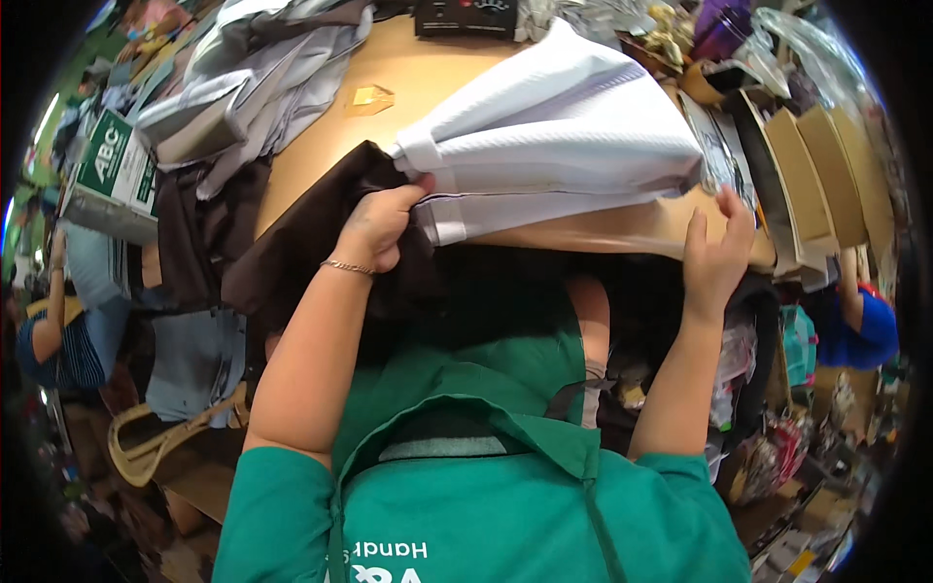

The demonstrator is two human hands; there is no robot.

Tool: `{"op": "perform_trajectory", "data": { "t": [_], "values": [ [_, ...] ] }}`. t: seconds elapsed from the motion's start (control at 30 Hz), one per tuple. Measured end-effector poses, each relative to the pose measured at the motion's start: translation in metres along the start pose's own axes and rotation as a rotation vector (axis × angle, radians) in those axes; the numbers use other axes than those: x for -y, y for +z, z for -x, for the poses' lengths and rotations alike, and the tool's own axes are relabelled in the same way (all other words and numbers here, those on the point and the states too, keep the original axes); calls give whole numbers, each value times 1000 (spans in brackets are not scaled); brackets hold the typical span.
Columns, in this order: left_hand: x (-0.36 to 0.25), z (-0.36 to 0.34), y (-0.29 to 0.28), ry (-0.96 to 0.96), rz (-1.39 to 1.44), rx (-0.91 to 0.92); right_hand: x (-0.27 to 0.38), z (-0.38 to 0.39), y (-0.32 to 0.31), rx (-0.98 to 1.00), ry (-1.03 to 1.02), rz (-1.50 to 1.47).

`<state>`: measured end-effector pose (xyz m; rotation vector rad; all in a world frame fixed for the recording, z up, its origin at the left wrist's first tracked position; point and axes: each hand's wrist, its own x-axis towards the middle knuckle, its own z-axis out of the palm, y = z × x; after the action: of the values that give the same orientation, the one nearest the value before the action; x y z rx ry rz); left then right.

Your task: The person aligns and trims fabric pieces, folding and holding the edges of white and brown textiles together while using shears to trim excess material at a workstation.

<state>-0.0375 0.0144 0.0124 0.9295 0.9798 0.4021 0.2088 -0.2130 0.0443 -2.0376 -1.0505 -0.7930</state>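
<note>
A white, ribbed bag body lies across the table in front of me, its wide end to the right. Dark brown lining cloth comes out of its narrow left end and hangs over the table's near edge. My left hand is closed on the seam where white and brown meet, thumb on top. A thin dark line runs along the white side from there. Close to the bag's lower right corner, my right hand is raised with thumb and fingers apart; I cannot tell whether the fingertips touch it.
Grey and dark cloth pieces are heaped at the left beside a green and white box. A black box stands at the far edge. Cardboard pieces and plastic bags line the right. People sit at both sides.
</note>
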Motion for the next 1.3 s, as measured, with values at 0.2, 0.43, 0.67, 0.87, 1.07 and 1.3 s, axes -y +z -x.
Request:
{"op": "perform_trajectory", "data": {
  "t": [0.2, 0.43, 0.67, 0.87, 1.07, 1.3],
  "values": [
    [-2, 6, 6, -18, 121, 90, 94, -13, 54, 498, -611, -471],
    [0, 13, -1, 106, -277, 132, 86, -47, 106, 1120, -286, -347],
    [-34, 3, -46, -111, -412, 234, 90, 1, 92, 903, -315, -465],
    [-11, 27, -16, 272, -343, 124, 109, -19, 84, 992, -353, -386],
    [10, 15, 1, 3, -48, 237, 98, -13, 87, 908, -383, -403],
    [28, 13, -11, 34, -81, 256, 132, -16, 117, 717, -361, -739]
  ]
}}
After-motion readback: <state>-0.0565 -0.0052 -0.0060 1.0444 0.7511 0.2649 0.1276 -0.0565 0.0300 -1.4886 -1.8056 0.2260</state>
